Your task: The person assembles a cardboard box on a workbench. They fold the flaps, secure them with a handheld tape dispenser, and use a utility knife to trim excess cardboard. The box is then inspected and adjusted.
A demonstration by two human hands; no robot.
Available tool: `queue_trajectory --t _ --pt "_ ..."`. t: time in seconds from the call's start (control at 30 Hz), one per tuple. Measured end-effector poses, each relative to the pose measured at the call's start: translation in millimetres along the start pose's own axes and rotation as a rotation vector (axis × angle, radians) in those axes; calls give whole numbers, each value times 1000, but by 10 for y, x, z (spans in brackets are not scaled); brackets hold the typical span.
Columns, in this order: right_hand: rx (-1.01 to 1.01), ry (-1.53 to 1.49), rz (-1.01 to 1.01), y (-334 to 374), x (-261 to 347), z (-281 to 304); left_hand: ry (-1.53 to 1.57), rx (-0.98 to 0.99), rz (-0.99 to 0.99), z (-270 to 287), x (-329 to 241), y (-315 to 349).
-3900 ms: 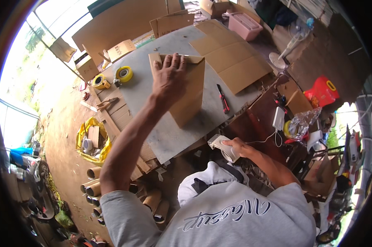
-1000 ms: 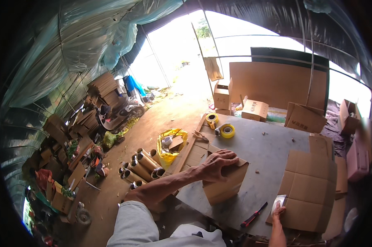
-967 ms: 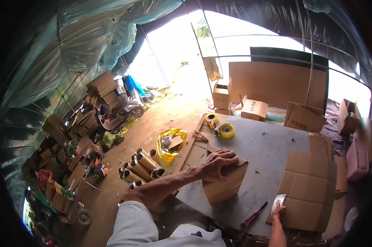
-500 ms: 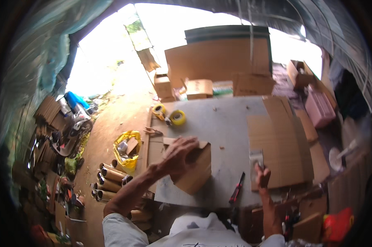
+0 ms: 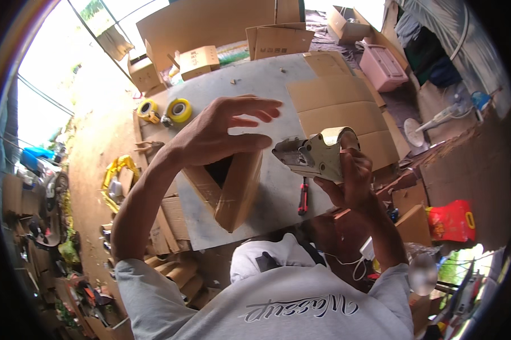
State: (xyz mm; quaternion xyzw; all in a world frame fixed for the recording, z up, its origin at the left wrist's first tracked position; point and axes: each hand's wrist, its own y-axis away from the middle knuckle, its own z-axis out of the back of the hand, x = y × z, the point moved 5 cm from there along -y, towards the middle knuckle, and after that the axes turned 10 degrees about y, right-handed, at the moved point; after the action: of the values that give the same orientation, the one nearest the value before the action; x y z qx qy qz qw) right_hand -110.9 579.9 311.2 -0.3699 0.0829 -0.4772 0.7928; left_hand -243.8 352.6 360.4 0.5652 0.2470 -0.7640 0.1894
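My left hand [image 5: 210,127] is stretched out above the cardboard box [image 5: 241,190], its fingers apart and holding nothing. The box stands on the grey table with a dark gap showing at its top; my hand and forearm cover part of it. Gripped in my right hand [image 5: 354,178] is a metal tape dispenser [image 5: 309,157], raised over the table just right of the box. Its front end points left toward my left hand. Below the dispenser lies a red and black utility knife [image 5: 304,198].
Flat cardboard sheets [image 5: 343,105] cover the table's right side. Yellow tape rolls [image 5: 179,110] sit at its far left, near pliers [image 5: 148,146]. Cartons [image 5: 199,62] stand behind the table. A pink plastic box [image 5: 383,68] and a fan [image 5: 417,130] are on the right.
My right hand has lifted the tape dispenser off the cardboard sheets and brought it left toward the box. My left hand has risen from the box top, fingers spread. The view has tilted down.
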Motion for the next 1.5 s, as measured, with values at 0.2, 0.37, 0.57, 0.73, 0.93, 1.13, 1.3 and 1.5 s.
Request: queue_trajectory --t 0.2,0.37,0.57,0.73,0.93,1.13,1.3,1.5 --pt "82 71 -34 -209 145 -60 -66 127 -80 81 -15 -75" --pt "156 44 -123 -478 256 -139 77 37 -27 331 167 -123" --pt "256 -265 -456 -682 326 -333 74 -137 -14 627 218 -119" --pt "330 -564 -755 -956 525 -540 -238 -294 -161 839 304 -20" --pt "565 -978 -1199 -878 568 -513 -112 -301 154 1060 661 60" --pt "635 -1044 -1406 -734 629 -349 98 -322 222 1289 951 122" --pt "681 -1128 -1534 -622 746 -357 272 -260 320 1386 1321 219" --pt "734 -1195 -1628 -436 835 -368 253 -156 484 1209 1462 293"
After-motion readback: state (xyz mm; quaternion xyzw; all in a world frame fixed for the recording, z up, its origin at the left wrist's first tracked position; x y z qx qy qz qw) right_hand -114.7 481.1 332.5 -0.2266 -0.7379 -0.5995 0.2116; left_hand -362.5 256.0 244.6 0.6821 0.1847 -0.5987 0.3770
